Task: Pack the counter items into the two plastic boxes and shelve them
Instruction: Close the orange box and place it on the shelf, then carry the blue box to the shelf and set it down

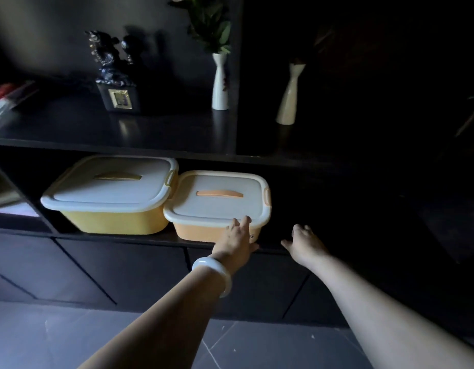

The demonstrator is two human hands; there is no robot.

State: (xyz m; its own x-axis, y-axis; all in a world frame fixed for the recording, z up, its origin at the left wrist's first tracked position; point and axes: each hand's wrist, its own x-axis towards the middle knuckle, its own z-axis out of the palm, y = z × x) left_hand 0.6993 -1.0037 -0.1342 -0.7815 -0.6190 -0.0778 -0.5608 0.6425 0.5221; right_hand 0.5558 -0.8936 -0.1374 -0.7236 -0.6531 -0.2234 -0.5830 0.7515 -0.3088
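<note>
Looking pretty much finished: both lidded boxes sit side by side on the shelf [124, 237], yellow box [110, 194] left, orange box [217, 206] right. Your left hand [237, 239] rests flat-fingered against the orange one; right hand [303, 242] hangs loose, holding nothing.

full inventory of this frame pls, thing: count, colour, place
yellow plastic box with white lid: 1, lower shelf, left
orange plastic box with white lid: 1, lower shelf, beside the yellow one
black figurine on square base: 1, upper shelf, left of centre
white slim vase with green leaves: 1, upper shelf, centre
cream slim vase: 1, upper shelf, right bay
red and white books: count unclear, upper shelf, far left
white bangle: 1, left wrist
left hand: fingers straight, touching orange box front
right hand: open, holding nothing
</note>
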